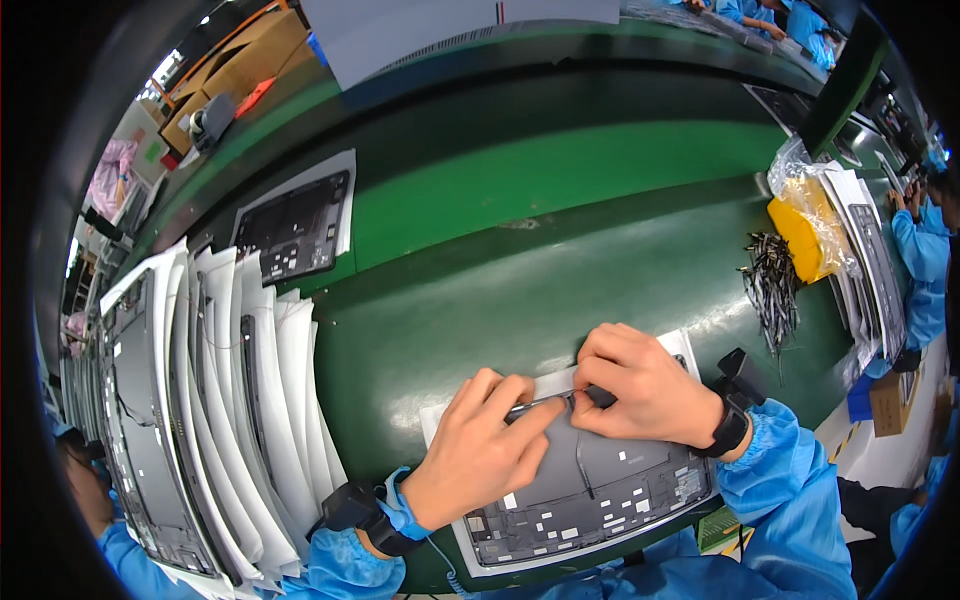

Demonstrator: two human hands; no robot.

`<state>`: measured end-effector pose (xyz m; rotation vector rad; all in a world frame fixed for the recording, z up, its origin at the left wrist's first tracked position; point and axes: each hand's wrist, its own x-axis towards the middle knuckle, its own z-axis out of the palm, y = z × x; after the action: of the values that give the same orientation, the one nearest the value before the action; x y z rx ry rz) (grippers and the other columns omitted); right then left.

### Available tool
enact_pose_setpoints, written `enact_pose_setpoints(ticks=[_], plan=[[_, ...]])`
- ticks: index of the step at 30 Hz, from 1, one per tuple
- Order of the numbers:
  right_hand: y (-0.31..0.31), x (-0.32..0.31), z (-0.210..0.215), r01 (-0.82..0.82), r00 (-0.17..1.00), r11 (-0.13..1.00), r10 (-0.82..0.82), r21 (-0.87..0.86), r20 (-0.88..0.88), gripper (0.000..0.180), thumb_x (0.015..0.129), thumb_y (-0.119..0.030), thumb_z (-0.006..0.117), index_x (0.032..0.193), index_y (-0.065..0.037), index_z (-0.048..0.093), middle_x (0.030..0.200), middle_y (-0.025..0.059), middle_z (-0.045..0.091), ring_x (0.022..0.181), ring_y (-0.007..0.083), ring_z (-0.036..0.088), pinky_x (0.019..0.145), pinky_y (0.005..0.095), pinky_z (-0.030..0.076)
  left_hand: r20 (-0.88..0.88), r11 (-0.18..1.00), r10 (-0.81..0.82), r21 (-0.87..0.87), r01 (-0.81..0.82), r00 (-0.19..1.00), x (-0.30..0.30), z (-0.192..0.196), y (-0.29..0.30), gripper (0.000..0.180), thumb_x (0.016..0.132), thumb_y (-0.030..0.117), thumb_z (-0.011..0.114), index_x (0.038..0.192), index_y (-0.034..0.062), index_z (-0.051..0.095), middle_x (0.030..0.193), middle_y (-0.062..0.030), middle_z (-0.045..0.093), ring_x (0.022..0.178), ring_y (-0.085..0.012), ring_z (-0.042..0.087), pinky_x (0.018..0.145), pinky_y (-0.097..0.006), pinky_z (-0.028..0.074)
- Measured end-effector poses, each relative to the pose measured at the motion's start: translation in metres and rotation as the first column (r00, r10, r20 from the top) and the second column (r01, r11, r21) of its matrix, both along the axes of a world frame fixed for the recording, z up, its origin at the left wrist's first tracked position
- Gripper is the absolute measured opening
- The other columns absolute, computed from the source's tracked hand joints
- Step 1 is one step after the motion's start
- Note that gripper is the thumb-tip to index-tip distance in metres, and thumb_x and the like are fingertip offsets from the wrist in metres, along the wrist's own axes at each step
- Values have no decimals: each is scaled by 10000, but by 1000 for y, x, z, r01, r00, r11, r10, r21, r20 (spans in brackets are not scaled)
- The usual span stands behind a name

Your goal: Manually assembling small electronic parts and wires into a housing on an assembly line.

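A dark grey tablet housing (600,510) with many small white labels lies on a white sheet (462,540) in front of me. My left hand (490,440) is closed over its far edge, thumb and forefinger pinching something slim and dark, mostly hidden. Close beside it, my right hand (645,385) pinches a small black piece at the same edge. A thin black cable (583,462) runs from between the fingertips down across the housing. Whether the cable and the black piece are joined is hidden by the fingers.
Upright housings interleaved with white sheets (290,400) stand at left. Behind them lies another tablet housing (295,225). A pile of thin black cables (772,290), a yellow tray (800,235) and more housings (870,250) are at right. Co-workers in blue sit beyond.
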<state>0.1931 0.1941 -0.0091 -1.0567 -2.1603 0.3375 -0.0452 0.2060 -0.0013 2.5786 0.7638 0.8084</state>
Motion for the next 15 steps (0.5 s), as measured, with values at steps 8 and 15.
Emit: enact_pose_setpoints(ticks=[8, 15], plan=[[-3, 6, -7, -46, 995, 999, 45, -4, -88, 184, 697, -23, 807, 802, -46, 657, 863, 74, 603, 801, 285, 646, 699, 395, 539, 22, 998, 18, -57, -17, 1000, 15, 1, 8, 177, 784, 49, 831, 945, 31, 759, 858, -70, 653, 771, -263, 608, 711, -381, 524], [-1, 7, -5, -42, 989, 999, 40, -8, -145, 184, 691, -21, 790, 744, -19, 614, 801, 103, 565, 730, 310, 609, 658, 412, 524, -134, 1000, 0, 0, 0, 991, 25, 14, 11, 144, 736, 34, 838, 837, 24, 736, 821, -58, 636, 724, -256, 614, 667, -377, 529]])
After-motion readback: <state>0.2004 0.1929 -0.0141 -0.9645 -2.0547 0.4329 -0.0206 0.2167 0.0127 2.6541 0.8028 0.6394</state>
